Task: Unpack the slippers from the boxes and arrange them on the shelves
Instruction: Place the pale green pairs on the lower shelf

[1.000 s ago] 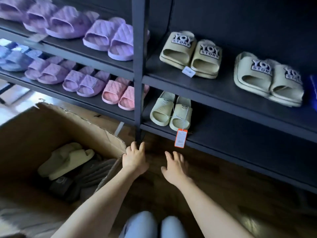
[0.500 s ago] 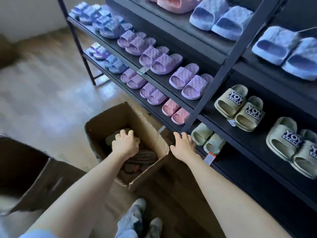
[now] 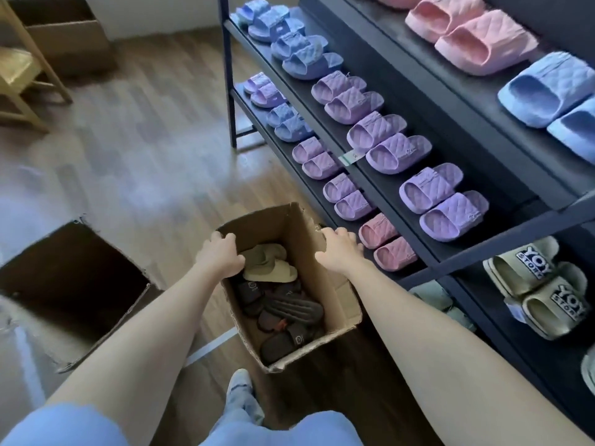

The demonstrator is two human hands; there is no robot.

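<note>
Jeans: at the lower edge, between the 2 forearms.
Left hand: fingers curled over the rim of the left wall of the cardboard box, gripping it.
Right hand: laid over the rim of the right wall, fingers bent down its outer side, thumb inside, gripping it.
Cardboard box: open, upright on the wooden floor, just beside the shelves.
Box contents: dark slippers heaped in the near half; 2 khaki slippers on top at the far end, beside the left hand.
Second box: open, on the floor to the left, apart from the first.
Shelves: dark rack on the right, carrying a khaki "YOY STORY" pair, purple pairs, blue pairs and a pink pair.
Background: wooden chair; third box by the wall.
</note>
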